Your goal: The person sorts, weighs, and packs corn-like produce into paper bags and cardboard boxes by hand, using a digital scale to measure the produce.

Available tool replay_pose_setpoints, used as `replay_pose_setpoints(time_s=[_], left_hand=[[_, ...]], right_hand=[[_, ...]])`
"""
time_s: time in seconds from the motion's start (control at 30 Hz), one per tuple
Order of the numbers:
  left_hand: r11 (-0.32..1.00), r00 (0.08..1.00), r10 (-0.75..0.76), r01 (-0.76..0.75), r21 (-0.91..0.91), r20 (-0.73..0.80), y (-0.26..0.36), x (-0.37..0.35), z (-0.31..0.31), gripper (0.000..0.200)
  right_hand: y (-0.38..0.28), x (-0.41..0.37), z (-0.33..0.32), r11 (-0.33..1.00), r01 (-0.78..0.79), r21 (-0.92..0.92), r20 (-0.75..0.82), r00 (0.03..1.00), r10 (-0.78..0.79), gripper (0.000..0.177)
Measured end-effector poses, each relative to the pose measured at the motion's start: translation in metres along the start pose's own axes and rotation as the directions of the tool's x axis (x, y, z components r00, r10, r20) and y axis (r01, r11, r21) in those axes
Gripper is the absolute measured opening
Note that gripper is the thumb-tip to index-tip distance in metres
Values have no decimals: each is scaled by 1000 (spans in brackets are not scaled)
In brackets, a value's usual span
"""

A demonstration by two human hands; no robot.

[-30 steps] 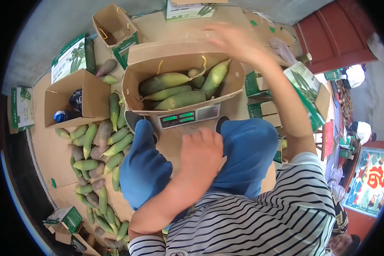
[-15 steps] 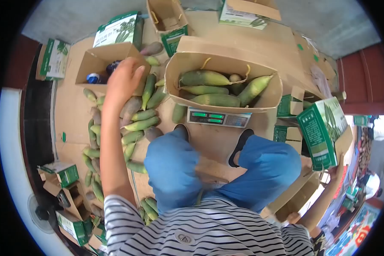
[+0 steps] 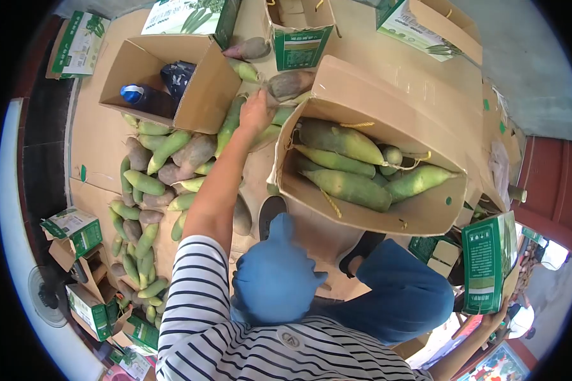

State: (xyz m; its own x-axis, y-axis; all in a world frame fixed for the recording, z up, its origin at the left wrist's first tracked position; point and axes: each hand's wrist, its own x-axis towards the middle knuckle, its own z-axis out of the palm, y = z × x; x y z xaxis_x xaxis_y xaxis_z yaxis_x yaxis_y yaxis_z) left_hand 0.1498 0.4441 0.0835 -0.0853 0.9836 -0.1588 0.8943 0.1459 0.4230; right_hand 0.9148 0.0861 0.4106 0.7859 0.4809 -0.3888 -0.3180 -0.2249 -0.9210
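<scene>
Left hand (image 3: 255,114) out ahead at the end of a striped sleeve (image 3: 198,273), seen from the back, fingers pointing toward a dark radish (image 3: 291,84); the fingertips lie close to it, but contact cannot be told, nor how wide the fingers stand or whether they hold anything; the dark radish lies on the cardboard sheet (image 3: 90,219) between a small carton (image 3: 217,89) and a large carton (image 3: 365,217); the large carton sits tilted in view, beyond the knees, with long green radishes (image 3: 353,186) lying inside and yellow cord at its sides; right hand (image 3: 500,313) low at the right, at the bottom edge of a green-and-white carton (image 3: 483,263); its fingers are partly hidden, grip cannot be told; loose radishes (image 3: 169,151), green and brownish, spread over the sheet left of the left forearm; the small carton, just beyond them, holds a blue-capped bottle (image 3: 133,94) and a dark patterned item (image 3: 179,75); an open-topped carton (image 3: 299,49) stands beyond the dark radish.
</scene>
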Motion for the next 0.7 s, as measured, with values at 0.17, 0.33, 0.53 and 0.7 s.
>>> replay_pose_setpoints(time_s=[0.17, 0.33, 0.53, 0.7], left_hand=[[992, 998, 61, -58, 114, -29, 14, 47, 19, 69], [969, 993, 38, -65, 239, 114, 18, 77, 36, 70], [946, 993, -73, 40, 321, 90, 38, 80, 44, 70], [983, 980, -154, 139, 118, 127, 11, 83, 75, 71]], right_hand=[[-13, 13, 9, 976, 159, -149, -264, 945, -194, 41], [-41, -25, 133, 808, 404, -429, -89, 871, -483, 44], [-51, -4, 240, 486, 714, -504, 250, 659, -709, 42], [-33, -6, 410, 293, 899, -325, 592, 435, -678, 41]])
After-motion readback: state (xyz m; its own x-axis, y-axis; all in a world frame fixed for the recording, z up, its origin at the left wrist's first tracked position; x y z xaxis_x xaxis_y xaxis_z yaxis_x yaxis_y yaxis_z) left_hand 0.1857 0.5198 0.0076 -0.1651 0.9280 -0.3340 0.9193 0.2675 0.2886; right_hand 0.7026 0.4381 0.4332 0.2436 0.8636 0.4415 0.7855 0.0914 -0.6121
